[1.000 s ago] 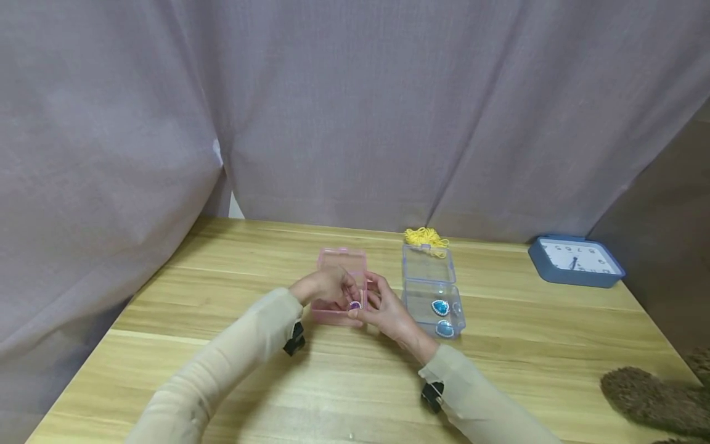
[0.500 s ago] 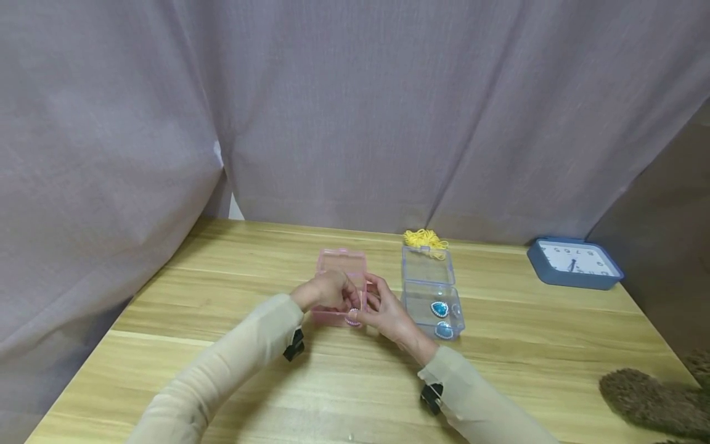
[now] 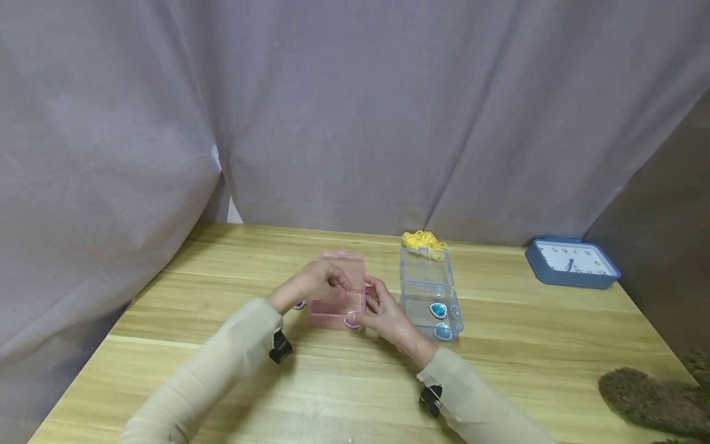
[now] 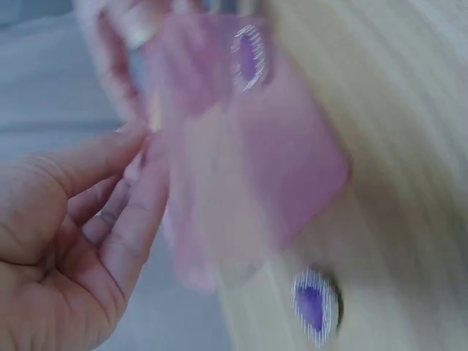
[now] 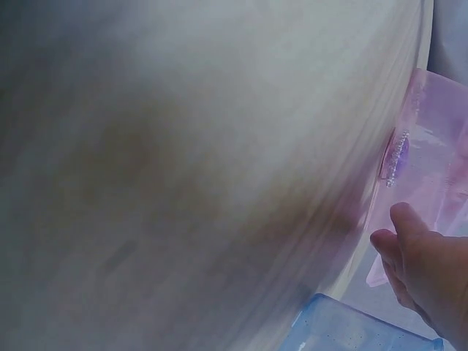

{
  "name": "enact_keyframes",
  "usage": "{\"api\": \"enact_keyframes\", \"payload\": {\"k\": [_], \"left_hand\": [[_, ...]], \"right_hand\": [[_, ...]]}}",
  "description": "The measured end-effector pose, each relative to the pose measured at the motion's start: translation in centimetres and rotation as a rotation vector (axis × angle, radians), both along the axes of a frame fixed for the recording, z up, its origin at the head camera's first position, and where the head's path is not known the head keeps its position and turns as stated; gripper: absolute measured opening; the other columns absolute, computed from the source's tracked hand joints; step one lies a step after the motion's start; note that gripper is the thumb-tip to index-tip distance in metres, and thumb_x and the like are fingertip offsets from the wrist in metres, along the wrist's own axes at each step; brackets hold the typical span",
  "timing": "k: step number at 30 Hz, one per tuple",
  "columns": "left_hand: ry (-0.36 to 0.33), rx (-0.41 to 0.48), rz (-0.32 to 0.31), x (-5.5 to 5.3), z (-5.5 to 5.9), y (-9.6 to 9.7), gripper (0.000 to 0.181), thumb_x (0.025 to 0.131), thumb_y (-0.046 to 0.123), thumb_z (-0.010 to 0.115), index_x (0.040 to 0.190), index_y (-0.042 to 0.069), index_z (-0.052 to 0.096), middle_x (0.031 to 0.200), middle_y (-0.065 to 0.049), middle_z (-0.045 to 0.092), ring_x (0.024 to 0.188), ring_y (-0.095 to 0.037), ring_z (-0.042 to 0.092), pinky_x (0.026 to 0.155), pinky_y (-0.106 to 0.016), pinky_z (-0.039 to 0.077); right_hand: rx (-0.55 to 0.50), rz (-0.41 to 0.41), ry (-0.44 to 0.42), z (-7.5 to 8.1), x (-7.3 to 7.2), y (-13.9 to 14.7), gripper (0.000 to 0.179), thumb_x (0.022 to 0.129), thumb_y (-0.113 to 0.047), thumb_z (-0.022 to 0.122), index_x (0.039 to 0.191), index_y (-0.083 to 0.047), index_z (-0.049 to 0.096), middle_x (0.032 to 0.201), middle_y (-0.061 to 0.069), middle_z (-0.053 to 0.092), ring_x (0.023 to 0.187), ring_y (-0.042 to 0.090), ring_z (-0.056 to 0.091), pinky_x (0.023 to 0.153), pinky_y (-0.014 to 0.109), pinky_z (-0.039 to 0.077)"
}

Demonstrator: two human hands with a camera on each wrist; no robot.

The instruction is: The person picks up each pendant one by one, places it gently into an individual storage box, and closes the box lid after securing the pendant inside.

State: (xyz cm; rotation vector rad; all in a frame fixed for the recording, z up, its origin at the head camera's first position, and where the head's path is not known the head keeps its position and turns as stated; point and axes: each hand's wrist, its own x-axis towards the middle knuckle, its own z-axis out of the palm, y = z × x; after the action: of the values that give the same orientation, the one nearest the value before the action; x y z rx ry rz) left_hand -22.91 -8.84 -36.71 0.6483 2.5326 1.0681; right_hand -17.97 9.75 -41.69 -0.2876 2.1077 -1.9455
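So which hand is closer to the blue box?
The right hand. It's just left of the blue box, at the right side of the pink box. The left hand is farther away, over the pink box.

We see a translucent pink box (image 3: 326, 321) standing open on the desk (image 3: 355, 388), its lid (image 3: 341, 262) hinged back away from us. One purple gem (image 3: 352, 320), edged with pale beading, shows against the near wall, toward the right corner. We find a second purple gem (image 4: 311, 306), beaded likewise, lying just left of the box.
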Motion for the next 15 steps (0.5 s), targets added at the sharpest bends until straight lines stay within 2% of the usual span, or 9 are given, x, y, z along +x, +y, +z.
{"api": "enact_keyframes", "payload": {"k": [3,5,7,10,15], "left_hand": [[0.009,0.076,0.114,-0.2,0.3,-2.4,0.017,0.08,-0.002,0.067,0.097,-0.001,0.069,0.084,-0.009,0.069,0.071,-0.011,0.058,0.065,-0.021,0.052],[0.004,0.107,0.192,-0.3,0.0,-4.1,0.017,0.08,-0.001,0.068,0.097,-0.002,0.069,0.081,-0.008,0.068,0.068,-0.01,0.056,0.062,-0.02,0.05],[-0.018,0.134,0.24,-0.3,-0.6,-5.6,0.018,0.081,0.0,0.068,0.098,-0.004,0.067,0.08,-0.007,0.067,0.067,-0.008,0.055,0.061,-0.019,0.05],[-0.049,0.141,0.274,-0.2,-1.8,-7.4,0.022,0.08,0.002,0.07,0.1,-0.006,0.066,0.082,-0.008,0.067,0.068,-0.008,0.056,0.061,-0.02,0.052],[-0.091,0.14,0.271,0.3,-3.6,-8.8,0.028,0.078,0.003,0.072,0.103,-0.006,0.064,0.091,-0.013,0.067,0.074,-0.011,0.059,0.065,-0.024,0.054]], "right_hand": [[0.009,-0.004,0.017,0.0,-0.1,-0.1,0.087,0.077,0.009,0.07,0.145,0.004,0.016,0.139,0.031,0.032,0.135,0.041,0.031,0.109,0.045,0.033],[0.014,-0.009,0.022,0.0,-0.2,-0.1,0.087,0.076,0.01,0.07,0.144,0.004,0.016,0.139,0.031,0.033,0.134,0.041,0.033,0.109,0.045,0.034],[0.009,-0.021,0.005,0.1,-0.2,-0.1,0.088,0.076,0.01,0.07,0.145,0.004,0.016,0.139,0.03,0.034,0.134,0.039,0.033,0.11,0.042,0.033],[-0.002,-0.023,-0.005,0.0,-0.2,-0.2,0.088,0.076,0.011,0.069,0.145,0.004,0.015,0.14,0.03,0.033,0.135,0.039,0.033,0.11,0.041,0.032],[0.005,-0.007,0.008,-0.1,-0.2,-0.2,0.085,0.078,0.011,0.068,0.144,0.004,0.016,0.138,0.031,0.032,0.134,0.041,0.032,0.11,0.044,0.032]]}}
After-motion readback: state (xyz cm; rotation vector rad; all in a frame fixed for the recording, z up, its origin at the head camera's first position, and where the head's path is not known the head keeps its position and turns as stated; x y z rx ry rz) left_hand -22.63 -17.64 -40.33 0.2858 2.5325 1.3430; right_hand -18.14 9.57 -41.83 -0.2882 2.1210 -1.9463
